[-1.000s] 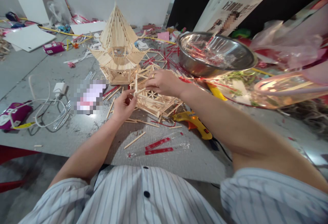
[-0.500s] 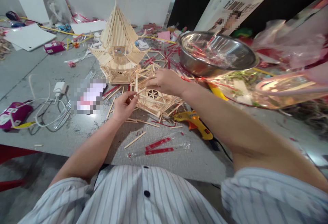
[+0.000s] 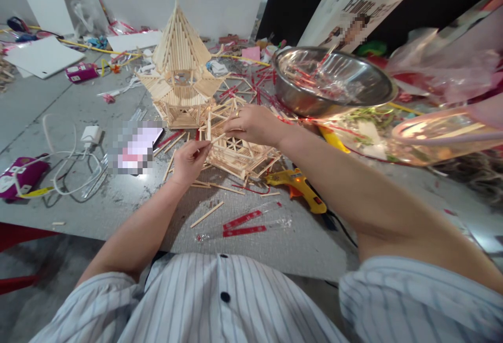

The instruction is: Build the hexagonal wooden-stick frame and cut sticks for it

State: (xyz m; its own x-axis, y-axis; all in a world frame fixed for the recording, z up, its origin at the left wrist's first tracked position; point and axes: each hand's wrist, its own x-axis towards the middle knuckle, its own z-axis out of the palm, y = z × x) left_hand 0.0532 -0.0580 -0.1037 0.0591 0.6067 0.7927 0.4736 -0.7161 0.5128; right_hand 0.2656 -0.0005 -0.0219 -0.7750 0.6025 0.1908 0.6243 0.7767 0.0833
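A thin wooden stick (image 3: 218, 137) is pinched between the thumb and fingers of my left hand (image 3: 190, 161), at the front left of a half-open wooden stick frame (image 3: 245, 162). My right hand (image 3: 253, 124) reaches over that frame, its fingers bent down and closed at the stick's far end; their tips are partly hidden. Behind the frame rises a lantern-like tower of wooden sticks (image 3: 183, 50) with a pointed roof. A yellow hot glue gun (image 3: 301, 188) lies below my right forearm, its small light glowing.
Loose sticks (image 3: 207, 214) and red-marked clear wrappers (image 3: 244, 231) lie near the front edge. A phone (image 3: 139, 146), a white charger (image 3: 91, 136) and looped cables are on the left. A steel bowl (image 3: 291, 89) of wrappers stands back right, beside plastic bags (image 3: 436, 65).
My left fingers have closed a little more around the stick's near end. My right hand stays almost in place over the frame; the tower and tools have not moved.
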